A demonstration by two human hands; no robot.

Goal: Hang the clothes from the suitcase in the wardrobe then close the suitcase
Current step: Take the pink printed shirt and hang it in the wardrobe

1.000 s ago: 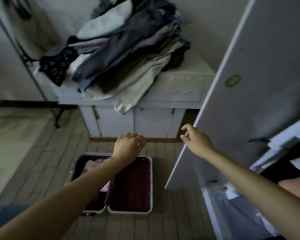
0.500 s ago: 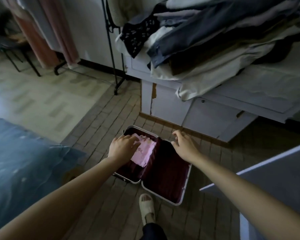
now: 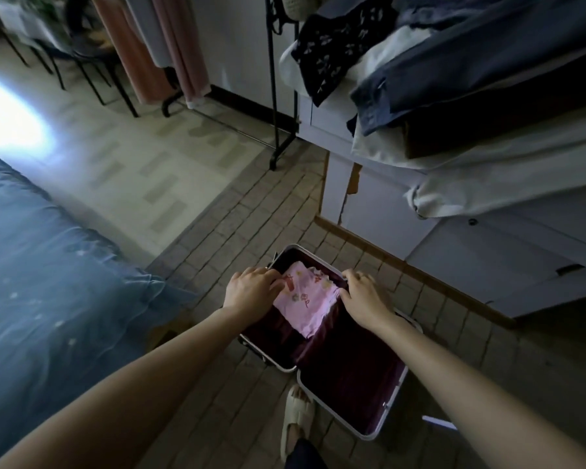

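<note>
- While bent over the open suitcase [image 3: 379, 431] on the tiled floor [image 3: 237, 238], reached down with both arms.
- Gripped the left edge of the folded pink garment [image 3: 307, 301] with the left hand [image 3: 251, 289], fingers curled over the cloth.
- Gripped the garment's right edge with the right hand [image 3: 362, 297], thumb against the cloth, fingers curled at the far side.
- Lay in the far-left half of the suitcase, that pink garment, printed with small figures, on the dark red lining.
- Lay open flat, both suitcase halves, the near-right half showing only lining.
- Stood just near of the suitcase, a foot in a pale slipper [image 3: 296, 419].
- Rose beyond the suitcase on the right, a white cabinet [image 3: 379, 211], piled with folded clothes [image 3: 471, 79] in blue, white and dark tones.
- Stood left of the cabinet, a black clothes rack [image 3: 273, 106], with pink and grey hanging garments [image 3: 163, 45] farther left.
- Spread across the near left, a blue bedcover [image 3: 48, 282].
</note>
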